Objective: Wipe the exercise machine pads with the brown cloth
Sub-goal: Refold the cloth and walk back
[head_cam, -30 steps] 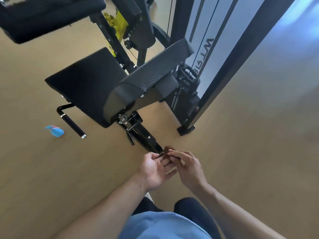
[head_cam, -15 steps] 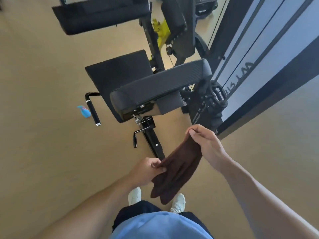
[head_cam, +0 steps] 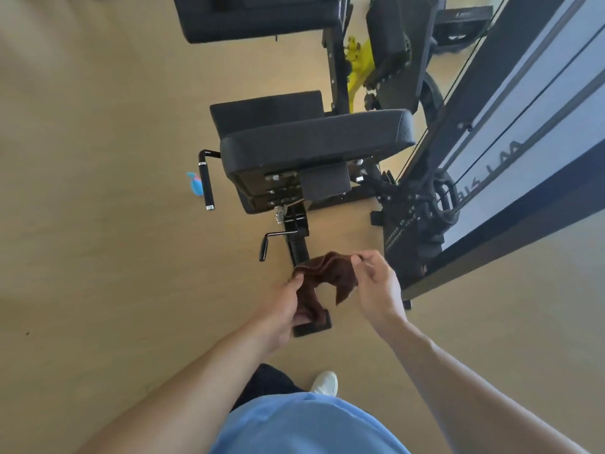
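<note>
The brown cloth hangs bunched between my two hands, in front of and below the machine. My left hand pinches its left edge and grips the part that hangs down. My right hand pinches the cloth's upper right corner. Beyond the hands stands the black exercise machine: a long padded rest nearest me, a flat seat pad behind it, and another black pad at the top of the view. The cloth touches none of the pads.
A black post with a crank handle and a foot plate sits under my hands. A side handle sticks out left, with a blue spray bottle on the tan floor behind it. The weight stack frame and cables rise at right.
My hands first worked the bunched cloth close together, then stretched it out between them. Now they have come nearer again and the cloth sags bunched. The view has shifted over the machine.
</note>
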`<state>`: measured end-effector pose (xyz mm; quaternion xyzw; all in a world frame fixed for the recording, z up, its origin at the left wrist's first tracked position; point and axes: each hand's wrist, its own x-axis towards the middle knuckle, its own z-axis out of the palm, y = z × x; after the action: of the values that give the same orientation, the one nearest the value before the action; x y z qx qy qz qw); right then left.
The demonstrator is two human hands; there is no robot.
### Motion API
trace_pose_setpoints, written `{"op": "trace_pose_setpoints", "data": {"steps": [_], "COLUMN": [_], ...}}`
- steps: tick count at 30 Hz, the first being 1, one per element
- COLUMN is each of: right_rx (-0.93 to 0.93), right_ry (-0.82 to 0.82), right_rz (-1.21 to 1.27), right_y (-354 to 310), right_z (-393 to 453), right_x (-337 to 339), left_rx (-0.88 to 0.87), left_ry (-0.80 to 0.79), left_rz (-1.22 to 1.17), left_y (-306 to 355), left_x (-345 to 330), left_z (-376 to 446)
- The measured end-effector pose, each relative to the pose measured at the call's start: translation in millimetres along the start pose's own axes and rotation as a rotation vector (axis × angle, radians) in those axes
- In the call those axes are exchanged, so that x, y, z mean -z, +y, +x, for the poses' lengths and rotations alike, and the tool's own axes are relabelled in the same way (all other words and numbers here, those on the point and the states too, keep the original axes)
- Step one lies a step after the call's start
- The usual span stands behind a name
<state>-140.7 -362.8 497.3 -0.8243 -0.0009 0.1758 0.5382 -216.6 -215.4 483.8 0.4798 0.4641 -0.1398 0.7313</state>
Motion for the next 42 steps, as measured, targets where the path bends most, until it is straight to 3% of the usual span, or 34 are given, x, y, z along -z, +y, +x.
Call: {"op": "trace_pose_setpoints", "data": {"steps": [7,12,16,21,24,30,34,39,42], "right_rx": [0.101,0.141,0.069,0.055,0.138,0.332,0.294,0.257,0.145], "right_ry": [-0.302,-0.307,-0.296,-0.369,-0.453,-0.300,-0.427,-0.396,-0.419], "right_rz": [-0.015,-0.111,-0.035,-0.083,-0.188,-0.302,-0.361,-0.419,-0.153], "right_y": [14.8,21.8,24.8,17.8,11.6,-9.3,-22.5,-33.0,-43.7], "right_z": [-46.6,-44.0,-40.0,-42.6,-32.1,1.8,14.5,19.0,17.4], "right_x": [-24.7,-19.3,-18.1,-17.6,-8.2,16.9,18.0,8.3,-0.7], "left_rx": [0.045,0.049,0.000,-0.211,-0.313,-0.468,-0.513,-0.451,-0.360], "left_ry": [0.147,0.161,0.225,0.360,0.176,-0.137,-0.230,-0.342,-0.497], "left_rz": [-0.186,-0.209,-0.068,0.263,0.209,0.190,0.265,0.123,0.322], "left_y": [13.7,5.1,1.9,-0.7,-1.8,17.4,32.1,28.2,9.7], "left_x": [-11.8,-6.7,-1.7,3.0,1.5,-1.4,-1.7,18.7,25.7], "left_z": [-3.1,-6.0,-5.5,-2.0,-3.2,-0.3,5.3,18.5,25.8]}}
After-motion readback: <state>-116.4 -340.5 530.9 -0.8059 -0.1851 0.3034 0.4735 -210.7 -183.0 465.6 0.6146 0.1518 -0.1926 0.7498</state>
